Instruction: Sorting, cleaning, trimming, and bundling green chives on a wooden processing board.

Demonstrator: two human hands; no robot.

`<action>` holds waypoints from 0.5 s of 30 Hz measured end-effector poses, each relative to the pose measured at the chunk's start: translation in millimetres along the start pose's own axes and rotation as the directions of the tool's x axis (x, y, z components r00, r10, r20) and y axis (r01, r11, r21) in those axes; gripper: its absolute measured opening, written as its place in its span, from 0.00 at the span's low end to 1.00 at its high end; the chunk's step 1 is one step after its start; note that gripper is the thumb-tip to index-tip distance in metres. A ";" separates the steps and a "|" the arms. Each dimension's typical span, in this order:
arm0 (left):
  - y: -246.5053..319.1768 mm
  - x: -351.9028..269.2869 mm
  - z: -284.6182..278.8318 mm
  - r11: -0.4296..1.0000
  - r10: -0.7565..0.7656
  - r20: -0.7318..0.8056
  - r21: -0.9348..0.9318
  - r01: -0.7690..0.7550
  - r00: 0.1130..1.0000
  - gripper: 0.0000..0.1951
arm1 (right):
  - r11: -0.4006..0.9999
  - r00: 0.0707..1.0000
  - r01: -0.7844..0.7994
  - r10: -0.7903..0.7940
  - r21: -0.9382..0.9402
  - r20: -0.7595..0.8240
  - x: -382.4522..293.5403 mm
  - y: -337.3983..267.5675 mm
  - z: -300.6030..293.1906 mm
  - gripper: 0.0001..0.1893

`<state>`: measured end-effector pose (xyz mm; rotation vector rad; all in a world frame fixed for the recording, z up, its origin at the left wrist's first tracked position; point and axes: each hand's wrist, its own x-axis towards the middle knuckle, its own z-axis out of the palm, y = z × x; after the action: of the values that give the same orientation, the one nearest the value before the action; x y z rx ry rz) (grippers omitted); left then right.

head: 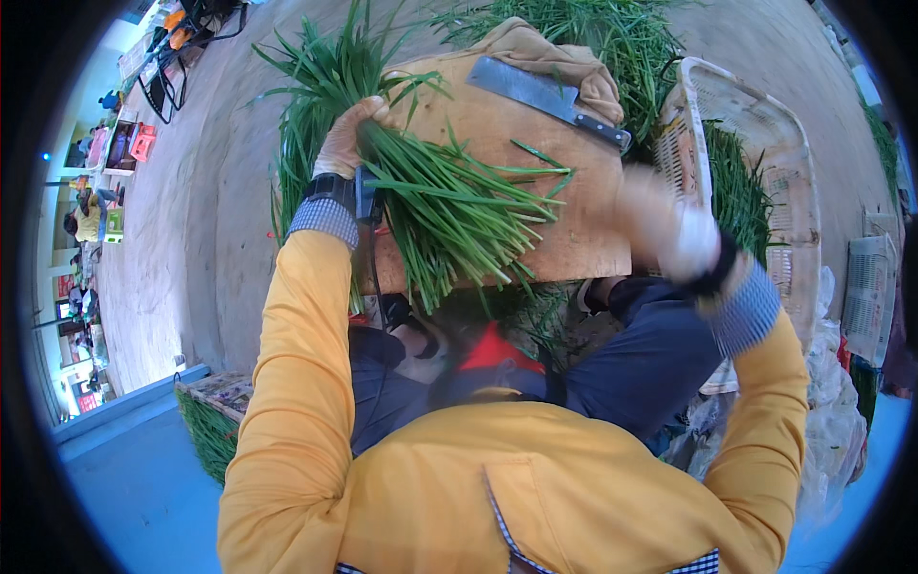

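Observation:
My left hand [350, 138] grips a bundle of long green chives [452, 208] around its middle. Their leafy ends fan out past the far left of a wooden cutting board [595, 244], while the pale cut stems spread over the board towards its near edge. My right hand [652, 215] is blurred by motion at the board's right side, and its fingers cannot be made out. A cleaver [523, 90] with a black handle lies at the board's far edge beside a brown cloth [552, 61]. A few loose stems [538, 154] rest on the wood.
A white plastic crate [800, 179] with greens [739, 186] in it stands at the right. More greens [609, 36] are heaped beyond the board. Clear plastic bags [828, 423] lie at the lower right. Another bundle of greens [208, 430] is at the lower left.

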<state>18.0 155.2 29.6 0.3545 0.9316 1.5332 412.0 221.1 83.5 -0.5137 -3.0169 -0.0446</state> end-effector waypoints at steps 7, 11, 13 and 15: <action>-4.6 11.1 3.8 0.994 0.003 0.009 0.107 -0.003 1.000 0.10 | 0.762 0.779 -0.621 0.573 0.185 0.256 86.0 15.4 97.6 0.09; -9.6 15.8 19.6 0.994 -0.076 -0.047 0.075 0.079 0.996 0.05 | 0.820 0.852 -0.515 0.457 0.250 0.258 66.7 12.4 120.8 0.12; -4.2 17.1 -1.6 0.999 -0.004 0.118 0.045 -0.001 0.993 0.08 | 0.846 0.833 -0.494 0.394 0.202 0.387 51.1 8.5 107.6 0.11; -3.6 12.1 -17.2 1.000 0.006 0.053 0.026 -0.008 0.999 0.08 | 0.941 0.864 -0.293 0.186 0.168 0.468 17.8 8.9 81.5 0.12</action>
<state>5.9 160.3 12.7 0.4155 0.9109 1.5121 392.1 238.8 3.9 -0.9944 -3.2889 0.5113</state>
